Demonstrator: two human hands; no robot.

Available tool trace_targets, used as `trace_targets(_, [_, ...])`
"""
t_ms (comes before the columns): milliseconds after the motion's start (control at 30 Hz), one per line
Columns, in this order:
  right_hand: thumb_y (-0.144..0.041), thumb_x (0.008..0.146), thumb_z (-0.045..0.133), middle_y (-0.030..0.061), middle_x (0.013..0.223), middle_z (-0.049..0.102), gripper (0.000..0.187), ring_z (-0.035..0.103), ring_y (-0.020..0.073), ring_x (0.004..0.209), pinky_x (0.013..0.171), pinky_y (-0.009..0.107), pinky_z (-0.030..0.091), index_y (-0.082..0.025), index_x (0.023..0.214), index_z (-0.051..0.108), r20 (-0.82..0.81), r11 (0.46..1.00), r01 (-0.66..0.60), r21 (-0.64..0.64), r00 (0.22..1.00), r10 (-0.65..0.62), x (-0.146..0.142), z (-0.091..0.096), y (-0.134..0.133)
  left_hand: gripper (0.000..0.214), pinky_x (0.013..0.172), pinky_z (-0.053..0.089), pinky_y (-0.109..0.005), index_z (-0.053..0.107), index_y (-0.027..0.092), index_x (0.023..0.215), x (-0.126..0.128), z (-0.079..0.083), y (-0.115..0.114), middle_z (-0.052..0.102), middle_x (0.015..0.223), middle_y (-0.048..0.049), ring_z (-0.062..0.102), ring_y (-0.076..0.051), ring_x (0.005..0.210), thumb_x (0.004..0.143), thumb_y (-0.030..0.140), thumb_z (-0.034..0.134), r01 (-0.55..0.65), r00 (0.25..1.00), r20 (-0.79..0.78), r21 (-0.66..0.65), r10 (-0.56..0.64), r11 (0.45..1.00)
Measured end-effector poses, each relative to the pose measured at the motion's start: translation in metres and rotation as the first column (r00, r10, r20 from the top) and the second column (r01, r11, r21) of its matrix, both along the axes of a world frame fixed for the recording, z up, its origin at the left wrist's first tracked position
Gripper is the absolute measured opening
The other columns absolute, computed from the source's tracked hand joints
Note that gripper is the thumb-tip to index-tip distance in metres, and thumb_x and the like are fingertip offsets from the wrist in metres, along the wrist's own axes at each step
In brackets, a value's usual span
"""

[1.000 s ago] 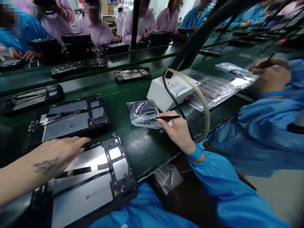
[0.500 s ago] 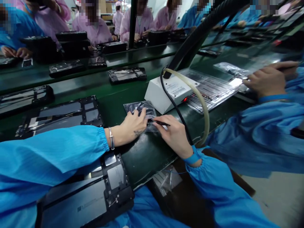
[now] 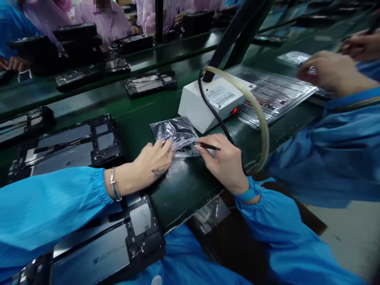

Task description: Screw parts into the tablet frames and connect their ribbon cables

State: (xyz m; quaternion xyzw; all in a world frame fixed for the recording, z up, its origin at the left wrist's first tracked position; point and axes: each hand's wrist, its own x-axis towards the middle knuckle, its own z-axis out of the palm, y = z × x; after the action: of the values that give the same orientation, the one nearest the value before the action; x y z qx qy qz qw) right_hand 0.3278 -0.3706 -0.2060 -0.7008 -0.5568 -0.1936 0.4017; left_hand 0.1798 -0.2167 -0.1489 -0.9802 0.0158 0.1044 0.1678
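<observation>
A small plastic bag (image 3: pixel 172 128), silvery-dark at the back with a clear front part, lies on the green bench top (image 3: pixel 184 186). My left hand (image 3: pixel 152 162) is at its left edge, fingers bent together on the clear film; the fingertips are partly hidden. On the other side, my right hand (image 3: pixel 222 164) pinches dark tweezers (image 3: pixel 209 146), their tip at the bag's clear part. Small dark pieces (image 3: pixel 185 149) show through the film there. Under my left forearm, an opened tablet (image 3: pixel 139 241) with its inner parts bare lies near my lap.
A white box (image 3: pixel 204 105) with a black hose and a yellowish tube stands behind the bag. Clear trays (image 3: pixel 267 99) lie right of it, near a co-worker's hand (image 3: pixel 332 73). More opened tablets (image 3: pixel 74 138) lie at left and on the line (image 3: pixel 151 83).
My left hand has shifted left and down, uncovering more of the bag. The tweezers in my right hand have moved slightly right. The co-worker's hand at right has risen a little.
</observation>
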Motion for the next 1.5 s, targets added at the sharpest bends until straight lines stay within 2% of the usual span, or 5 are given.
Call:
trace_targets(200, [-0.024,0.095,0.065,0.0037,0.087,0.072,0.006,0.064,0.0238,0.090,0.080,0.038,0.053,-0.024,0.098,0.070,-0.070,0.996,-0.002,0.084,0.997,0.008,-0.008,0.009,-0.004,0.047,0.079,0.054,-0.039,0.044,0.014,0.146,-0.006,0.005,0.004,0.057,0.119,-0.0170,0.061,-0.027,0.104,0.101,0.008,0.035,-0.025,0.999,-0.046,-0.040,0.023,0.999])
trace_targets(333, [-0.027,0.097,0.062,0.0030,0.092,0.072,0.008,0.066,0.0208,0.083,0.074,0.035,0.053,-0.023,0.098,0.069,-0.202,1.000,-0.016,0.018,0.979,0.019,-0.007,0.007,-0.008,0.053,0.071,0.054,-0.038,0.037,0.020,0.153,-0.007,0.001,0.001,0.057,0.120,-0.0170,0.062,-0.030,0.102,0.102,0.010,0.033,0.029,0.999,0.038,-0.003,-0.028,1.000])
trace_targets(1133, [-0.023,0.096,0.063,0.0031,0.090,0.070,0.005,0.065,0.0208,0.086,0.078,0.034,0.053,-0.021,0.098,0.067,-0.166,0.989,-0.126,-0.076,0.980,0.112,-0.005,-0.002,-0.006,0.045,0.067,0.052,-0.036,0.053,0.013,0.139,-0.011,-0.004,-0.006,0.058,0.123,-0.0174,0.063,-0.028,0.097,0.097,0.005,0.037,0.090,0.987,0.131,0.015,-0.091,0.996])
trace_targets(1367, [-0.025,0.094,0.066,0.0020,0.087,0.071,0.007,0.065,0.0202,0.081,0.074,0.035,0.052,-0.026,0.097,0.072,-0.272,0.959,-0.110,0.259,0.945,0.182,-0.012,0.009,-0.036,0.029,0.076,0.054,-0.041,0.065,0.013,0.117,-0.001,0.025,-0.010,0.054,0.135,-0.0192,0.063,-0.031,0.104,0.095,0.010,0.045,0.131,0.985,0.102,0.059,-0.136,0.990])
trace_targets(1500, [-0.045,0.093,0.064,0.0040,0.078,0.068,0.019,0.067,0.0253,0.076,0.068,0.043,0.054,-0.028,0.092,0.073,-0.245,0.868,0.059,0.492,0.967,0.073,-0.016,0.006,-0.092,0.026,0.084,0.054,-0.041,0.065,0.013,0.108,0.036,0.049,-0.050,0.063,0.120,-0.0163,0.064,-0.028,0.102,0.097,0.011,0.041,0.290,0.955,0.131,-0.231,-0.266,0.929])
